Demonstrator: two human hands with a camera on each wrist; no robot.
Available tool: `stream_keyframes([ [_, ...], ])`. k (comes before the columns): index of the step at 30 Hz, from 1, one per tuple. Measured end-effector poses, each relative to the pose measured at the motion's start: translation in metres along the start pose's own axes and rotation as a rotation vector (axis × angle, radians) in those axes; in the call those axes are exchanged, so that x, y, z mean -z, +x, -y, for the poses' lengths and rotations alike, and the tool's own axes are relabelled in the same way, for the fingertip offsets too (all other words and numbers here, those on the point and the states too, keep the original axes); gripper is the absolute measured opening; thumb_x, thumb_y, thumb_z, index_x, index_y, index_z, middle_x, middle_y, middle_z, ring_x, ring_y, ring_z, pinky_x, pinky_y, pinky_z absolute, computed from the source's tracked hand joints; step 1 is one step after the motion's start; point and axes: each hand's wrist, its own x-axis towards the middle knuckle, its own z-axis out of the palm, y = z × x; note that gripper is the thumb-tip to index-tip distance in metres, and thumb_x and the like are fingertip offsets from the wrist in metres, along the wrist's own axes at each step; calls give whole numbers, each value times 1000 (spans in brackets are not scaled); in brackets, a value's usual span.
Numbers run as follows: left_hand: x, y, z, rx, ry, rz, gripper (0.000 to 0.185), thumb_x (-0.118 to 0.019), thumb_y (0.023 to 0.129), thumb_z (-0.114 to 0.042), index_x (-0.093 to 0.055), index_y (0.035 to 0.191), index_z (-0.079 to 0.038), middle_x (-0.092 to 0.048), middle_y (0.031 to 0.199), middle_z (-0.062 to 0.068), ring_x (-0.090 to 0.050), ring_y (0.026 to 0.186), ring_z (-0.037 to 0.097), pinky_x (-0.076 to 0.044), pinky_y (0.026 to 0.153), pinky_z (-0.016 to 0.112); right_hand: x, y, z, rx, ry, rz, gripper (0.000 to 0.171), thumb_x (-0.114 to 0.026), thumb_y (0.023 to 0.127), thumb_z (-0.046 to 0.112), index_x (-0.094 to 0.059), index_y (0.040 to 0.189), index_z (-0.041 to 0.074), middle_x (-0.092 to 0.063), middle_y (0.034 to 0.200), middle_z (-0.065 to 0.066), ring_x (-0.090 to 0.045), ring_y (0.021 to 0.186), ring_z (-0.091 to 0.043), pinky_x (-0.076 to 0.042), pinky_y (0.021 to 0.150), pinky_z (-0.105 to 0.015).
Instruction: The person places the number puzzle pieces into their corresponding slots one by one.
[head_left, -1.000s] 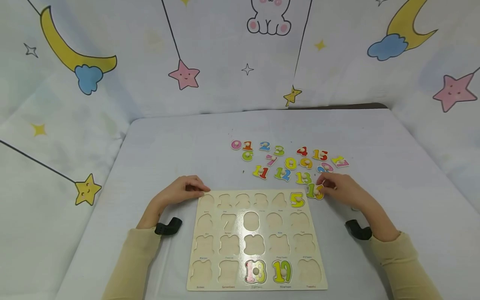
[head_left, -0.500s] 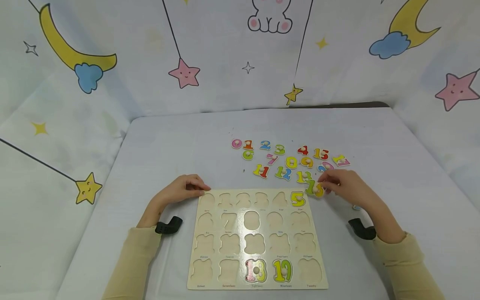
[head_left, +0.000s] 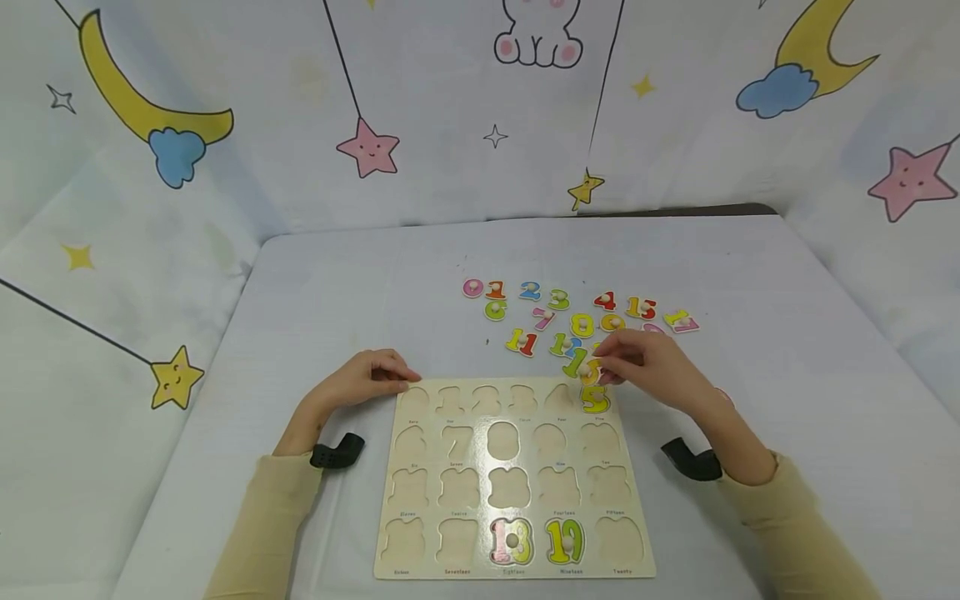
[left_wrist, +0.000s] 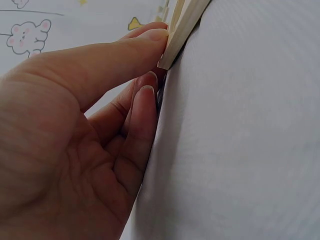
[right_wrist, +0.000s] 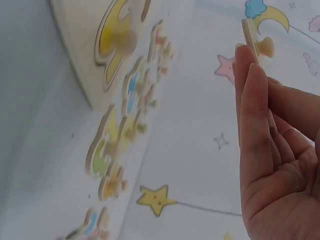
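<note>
My left hand (head_left: 375,375) pinches the far left corner of a wooden number puzzle board (head_left: 480,457). In the left wrist view the thumb lies along one face of the board corner (left_wrist: 181,37), with fingertips on the other side. My right hand (head_left: 660,371) holds a two-digit number puzzle piece (head_left: 575,364) by its edge, over the board's far right corner. It has a green 1; its yellow-orange second digit is partly covered by the fingers. The right wrist view shows this piece (right_wrist: 251,37) edge-on, its knob sticking out. The pieces 5 (head_left: 595,401), 18 (head_left: 512,542) and 19 (head_left: 566,542) sit in the board's recesses.
Several knobbed number pieces lie beyond the board, among them 0 (head_left: 472,288), 4 (head_left: 605,301), 11 (head_left: 521,342) and 15 (head_left: 641,308). My right hand hides some of them. A patterned cloth backdrop (head_left: 435,100) rises behind the table (head_left: 337,292).
My right hand has carried the two-digit piece leftward, from beside the board's far right corner to over it near the 5. My left hand has stayed at its corner.
</note>
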Motion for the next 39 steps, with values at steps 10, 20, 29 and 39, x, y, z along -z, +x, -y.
stream_keyframes([
  [10, -1, 4, 26, -20, -8, -6, 17, -69, 86, -9, -73, 102, -7, -64, 97, 2, -56, 89, 19, -44, 75, 27, -44, 14, 24, 46, 112, 141, 4, -63, 89, 4, -64, 93, 4, -66, 78, -3, -65, 72, -30, -53, 65, -37],
  [20, -1, 4, 22, -3, -5, -11, 17, -68, 86, -5, -73, 102, -5, -64, 97, 5, -55, 88, 19, -44, 74, 26, -81, 21, 35, 71, 177, 298, 3, -64, 89, 2, -63, 91, 2, -65, 76, -2, -65, 70, -26, -53, 64, -31],
  [29, 0, -3, -8, -2, -9, -4, 17, -64, 86, 5, -69, 102, 8, -63, 98, 18, -55, 89, 28, -43, 75, 27, -120, 25, 46, 88, 148, 453, 8, -63, 87, -3, -62, 86, 5, -65, 71, 0, -65, 65, -20, -52, 60, -28],
  [39, 0, -1, -11, -11, -12, 5, 17, -64, 86, 4, -69, 102, 8, -63, 98, 18, -56, 88, 24, -44, 75, 29, -144, 26, 54, 99, 137, 533, 12, -65, 86, -2, -61, 80, 7, -65, 64, 1, -64, 60, -14, -50, 60, -24],
])
